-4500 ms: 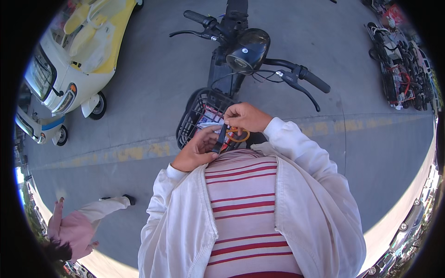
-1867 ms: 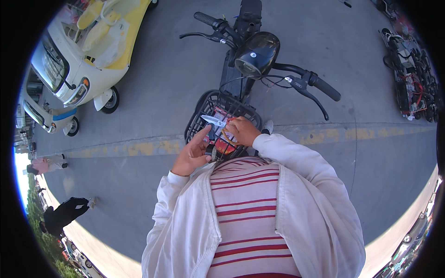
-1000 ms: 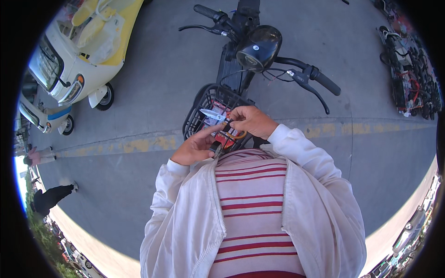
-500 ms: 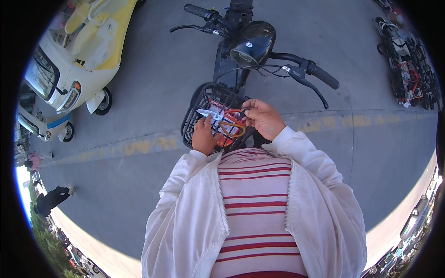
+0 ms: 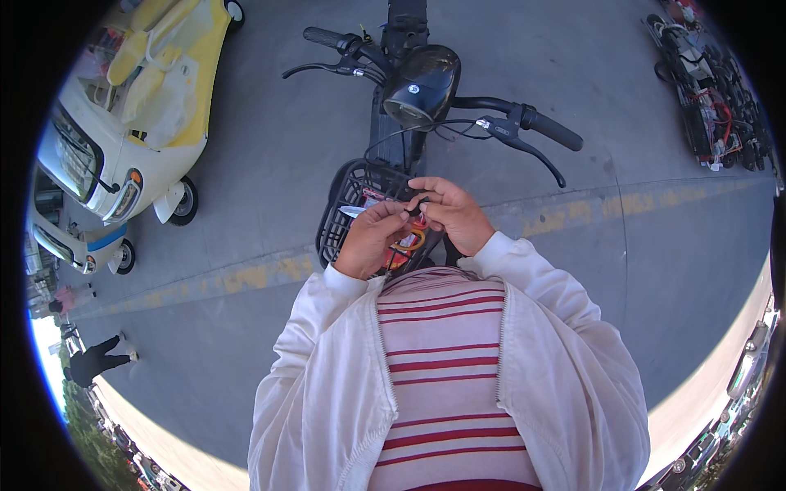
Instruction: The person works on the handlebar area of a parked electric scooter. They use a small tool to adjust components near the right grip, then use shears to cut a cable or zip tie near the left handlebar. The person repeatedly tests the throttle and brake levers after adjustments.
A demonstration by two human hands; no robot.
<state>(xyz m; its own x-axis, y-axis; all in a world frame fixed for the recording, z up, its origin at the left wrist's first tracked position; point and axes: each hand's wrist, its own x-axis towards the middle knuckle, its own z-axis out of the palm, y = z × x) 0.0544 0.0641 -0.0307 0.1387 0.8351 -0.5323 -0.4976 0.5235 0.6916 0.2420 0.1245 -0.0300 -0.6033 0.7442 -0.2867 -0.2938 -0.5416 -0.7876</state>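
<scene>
Over the black front basket (image 5: 329,219) of an electric bike, my two hands meet at their fingertips. My left hand (image 5: 368,239) is closed in a pinch beside a small dark piece (image 5: 417,204). From the other side, the thumb and fingers of my right hand (image 5: 455,218) close on the same piece; its kind is too small to tell. Scissors lie in the basket beneath, their yellow-brown handle loop (image 5: 416,240) showing below the hands and a pale blade (image 5: 352,211) poking out left of them. My fingers hide their middle. Red-and-white printed packaging (image 5: 372,197) lies under them.
Ahead of the basket stand the bike's round black headlamp (image 5: 434,75), right handlebar grip (image 5: 555,131) and brake lever (image 5: 536,157). White-and-yellow small vehicles (image 5: 176,123) are parked at left. Another bike (image 5: 708,106) stands far right. A person in dark clothes (image 5: 97,360) is at lower left.
My left hand has left the scissors and moved right and up to meet my right hand at the small dark piece. The bike sits slightly further left in view.
</scene>
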